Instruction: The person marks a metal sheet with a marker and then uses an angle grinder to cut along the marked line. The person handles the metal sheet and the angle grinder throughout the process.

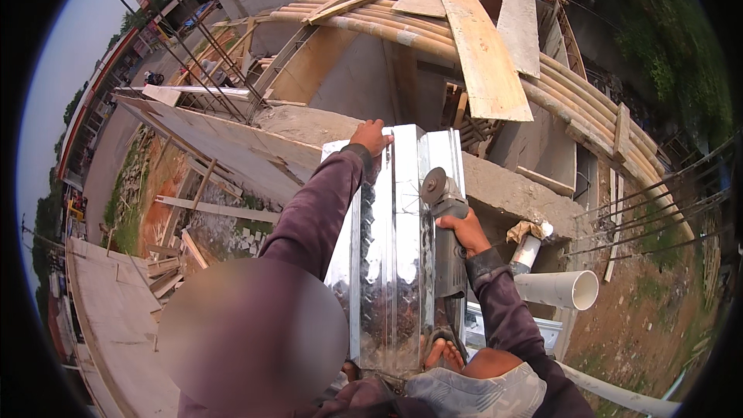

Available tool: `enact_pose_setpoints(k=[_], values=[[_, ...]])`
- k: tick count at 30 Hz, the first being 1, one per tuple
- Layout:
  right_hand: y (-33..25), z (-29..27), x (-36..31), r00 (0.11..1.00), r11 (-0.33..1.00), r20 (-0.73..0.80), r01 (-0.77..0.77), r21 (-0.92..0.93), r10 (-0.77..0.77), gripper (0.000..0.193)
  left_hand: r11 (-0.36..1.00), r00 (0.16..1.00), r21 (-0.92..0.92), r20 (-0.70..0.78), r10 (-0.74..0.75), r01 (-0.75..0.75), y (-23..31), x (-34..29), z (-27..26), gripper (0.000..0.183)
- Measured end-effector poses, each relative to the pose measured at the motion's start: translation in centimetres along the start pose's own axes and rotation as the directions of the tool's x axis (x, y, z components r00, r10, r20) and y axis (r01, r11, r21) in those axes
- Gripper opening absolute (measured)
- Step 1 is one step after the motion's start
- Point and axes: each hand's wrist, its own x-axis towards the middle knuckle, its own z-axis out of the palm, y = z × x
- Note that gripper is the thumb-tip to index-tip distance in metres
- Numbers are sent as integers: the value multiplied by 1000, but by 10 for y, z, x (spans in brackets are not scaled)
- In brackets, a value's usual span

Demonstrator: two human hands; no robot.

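Note:
Shiny, ribbed metal decking sheet [406, 240] runs lengthwise in front of me, its far end lying by a rough concrete wall top. At that far end my left hand [371, 138] grips a raised rib, fingers curled over it. An angle grinder [449, 251] is in my right hand [464, 231], which is closed around it near the head. The grinder's round disc [435, 183] points away from me, over the right part of the sheet. Whether the disc touches the metal I cannot tell. My bare foot [445, 352] is at the sheet's near end.
Bamboo poles [418, 35] and a long wooden plank [484, 46] span the structure ahead. On the right, a white plastic pipe [557, 289] juts out beside thin rebar rods [658, 205]. A concrete wall [224, 135] drops toward ground with scattered timber on the left.

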Motion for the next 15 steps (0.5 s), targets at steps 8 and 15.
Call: enact_pose_setpoints(k=[8, 15], values=[[-5, 7, -4, 997, 997, -71, 22, -68, -27, 62, 999, 996, -32, -79, 28, -30, -4, -1, 7, 49], [-7, 10, -9, 999, 998, -31, 39, -41, -40, 56, 999, 998, -39, -66, 16, -19, -5, -1, 7, 50]])
